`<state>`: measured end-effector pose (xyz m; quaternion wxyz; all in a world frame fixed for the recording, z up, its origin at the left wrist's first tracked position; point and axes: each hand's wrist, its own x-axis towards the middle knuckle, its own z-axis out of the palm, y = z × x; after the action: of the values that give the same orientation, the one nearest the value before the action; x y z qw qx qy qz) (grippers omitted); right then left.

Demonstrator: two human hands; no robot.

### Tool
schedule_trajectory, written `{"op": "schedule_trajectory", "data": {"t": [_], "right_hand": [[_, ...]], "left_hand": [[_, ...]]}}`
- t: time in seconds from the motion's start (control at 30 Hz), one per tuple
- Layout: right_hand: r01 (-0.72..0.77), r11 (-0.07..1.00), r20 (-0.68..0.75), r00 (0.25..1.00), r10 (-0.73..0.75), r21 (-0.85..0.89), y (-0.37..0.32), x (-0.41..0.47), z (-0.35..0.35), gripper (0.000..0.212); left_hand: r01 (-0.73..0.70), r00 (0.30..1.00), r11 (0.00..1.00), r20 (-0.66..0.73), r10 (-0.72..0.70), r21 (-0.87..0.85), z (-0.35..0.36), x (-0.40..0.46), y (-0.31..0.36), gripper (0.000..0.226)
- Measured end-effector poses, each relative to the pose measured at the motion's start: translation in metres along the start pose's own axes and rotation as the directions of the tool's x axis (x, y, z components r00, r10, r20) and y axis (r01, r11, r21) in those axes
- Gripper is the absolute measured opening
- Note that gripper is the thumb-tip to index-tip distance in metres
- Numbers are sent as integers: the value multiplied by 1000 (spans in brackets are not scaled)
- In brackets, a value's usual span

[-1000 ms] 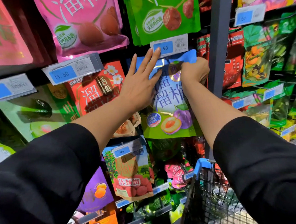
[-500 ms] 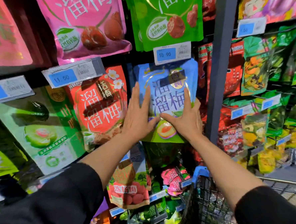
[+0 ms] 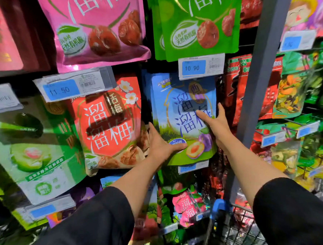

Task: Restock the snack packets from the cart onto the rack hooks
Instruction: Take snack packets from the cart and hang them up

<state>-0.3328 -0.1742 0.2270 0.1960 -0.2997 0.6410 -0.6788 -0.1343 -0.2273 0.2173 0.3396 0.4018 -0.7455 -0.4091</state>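
Right now, in the head view, the blue snack packet [image 3: 185, 117] is hanging on the rack under the 10.90 price tag [image 3: 201, 66], its long axis running vertical, top edge up at the hook, printed face pointing outward. Both hands are bracketing its lower half: the left hand [image 3: 162, 143] is lying against the lower left edge, thumb across the front, while the right hand [image 3: 216, 124] is pressing flat on the right side, fingers straight. Neither is nearer. The cart [image 3: 237, 229] is sitting well below, at lower right.
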Motion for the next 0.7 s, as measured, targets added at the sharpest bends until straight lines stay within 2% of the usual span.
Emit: {"op": "schedule_trajectory", "data": {"t": [0.07, 0.17, 0.3, 0.37, 0.43, 0.5, 0.57, 0.6, 0.67, 0.7], "right_hand": [[17, 999, 31, 999, -19, 46, 0, 13, 2, 123], [69, 996, 36, 997, -71, 49, -3, 21, 8, 75], [154, 978, -86, 982, -167, -138, -8, 23, 13, 57], [184, 971, -103, 974, -201, -151, -7, 21, 12, 52], [189, 975, -37, 980, -195, -113, -6, 16, 10, 38], [168, 986, 92, 982, -166, -13, -4, 10, 6, 22], [153, 986, 180, 970, -161, 58, -2, 6, 1, 27], [162, 986, 188, 968, -165, 31, 0, 4, 0, 33], [183, 983, 147, 973, -176, -30, 3, -2, -1, 49], [174, 984, 107, 980, -168, -46, 6, -5, 0, 64]], "left_hand": [[42, 999, 995, 4, -41, -89, 5, 7, 0, 146], [37, 997, 989, -63, -46, -146, 19, 15, -9, 150], [-14, 984, 994, -176, -4, -105, 30, 14, -3, 126], [-74, 976, 992, -213, 51, -103, 33, 17, -6, 122], [-98, 982, 985, -174, 72, -143, 37, 16, -7, 130], [-94, 987, 980, -143, 69, -177, 41, 13, -10, 138], [-91, 988, 983, -140, 69, -162, 42, 12, -12, 135], [-83, 987, 987, -150, 62, -138, 41, 11, -12, 130], [-73, 983, 992, -173, 55, -98, 36, 9, -12, 125], [-79, 982, 993, -178, 63, -82, 34, 6, -11, 126]]}}
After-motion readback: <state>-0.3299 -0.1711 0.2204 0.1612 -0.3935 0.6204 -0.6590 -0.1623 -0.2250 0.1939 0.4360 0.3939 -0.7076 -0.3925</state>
